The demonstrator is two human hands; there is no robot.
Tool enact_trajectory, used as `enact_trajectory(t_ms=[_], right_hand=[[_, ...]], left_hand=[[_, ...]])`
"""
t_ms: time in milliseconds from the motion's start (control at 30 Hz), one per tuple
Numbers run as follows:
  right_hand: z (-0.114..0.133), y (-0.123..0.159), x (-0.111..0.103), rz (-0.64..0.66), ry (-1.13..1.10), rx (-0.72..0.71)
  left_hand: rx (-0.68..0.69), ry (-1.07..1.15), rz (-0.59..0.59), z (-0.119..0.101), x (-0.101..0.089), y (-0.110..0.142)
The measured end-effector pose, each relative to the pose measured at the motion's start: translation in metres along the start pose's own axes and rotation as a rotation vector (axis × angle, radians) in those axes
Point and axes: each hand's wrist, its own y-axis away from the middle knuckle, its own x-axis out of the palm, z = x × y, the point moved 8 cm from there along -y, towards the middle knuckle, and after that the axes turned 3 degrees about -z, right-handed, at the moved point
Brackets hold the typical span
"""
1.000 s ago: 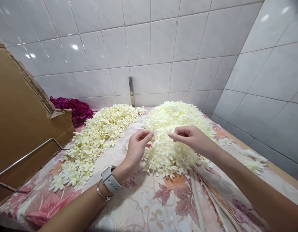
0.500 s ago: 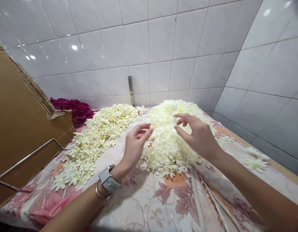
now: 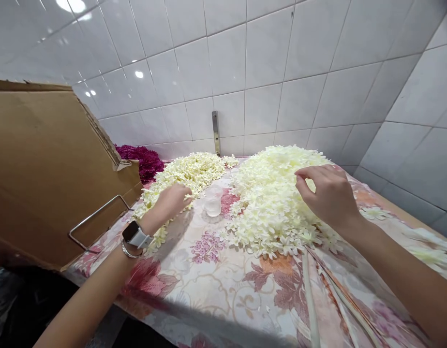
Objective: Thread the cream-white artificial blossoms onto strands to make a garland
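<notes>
My left hand [image 3: 171, 200], with a watch on its wrist, is over the left pile of small cream-white flowers [image 3: 198, 166]. Its fingers curl inward, and what they hold, if anything, is hidden. Above the larger pile of pale flowers [image 3: 270, 208] is my right hand [image 3: 327, 195]. Thumb and forefinger meet there in a pinch, but I cannot make out anything between the tips. A small clear cup [image 3: 213, 205] stands on the cloth between the two piles.
A floral tablecloth [image 3: 205, 290] covers the table. Cardboard [image 3: 64, 179] with a metal wire handle [image 3: 95, 212] stands at the left, before magenta flowers [image 3: 145, 162]. Long stems [image 3: 308, 295] lie front right, and loose flowers [image 3: 432, 256] at the far right. Tiled walls [image 3: 267, 58] close the back.
My left hand has moved left, from the gap between the piles to the left pile, uncovering the clear cup. My right hand's fingertips have come together. The view has turned left.
</notes>
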Motion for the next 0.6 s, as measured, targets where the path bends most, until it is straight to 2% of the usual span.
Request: enact_trajectory(t_ms=[67, 133, 333, 433, 500, 600], right_hand=[[0.000, 0.000, 0.001, 0.003, -0.006, 0.009], [0.001, 0.001, 0.003, 0.014, -0.012, 0.011], [0.008, 0.006, 0.010, 0.058, -0.066, 0.013], [0.021, 0.002, 0.008, 0.066, -0.117, 0.015], [0.038, -0.008, 0.011, 0.154, -0.203, 0.029], [0.079, -0.029, 0.033, 0.460, -0.354, 0.033]], left_hand=[[0.063, -0.041, 0.075, 0.000, 0.020, 0.007], [0.093, -0.078, 0.104, 0.000, 0.032, 0.013], [0.102, -0.108, 0.111, -0.003, 0.035, 0.024], [0.113, -0.051, 0.104, -0.003, 0.037, 0.025], [0.111, 0.002, 0.080, 0.000, 0.038, 0.022], [0.079, 0.084, 0.015, 0.008, 0.038, 0.018]])
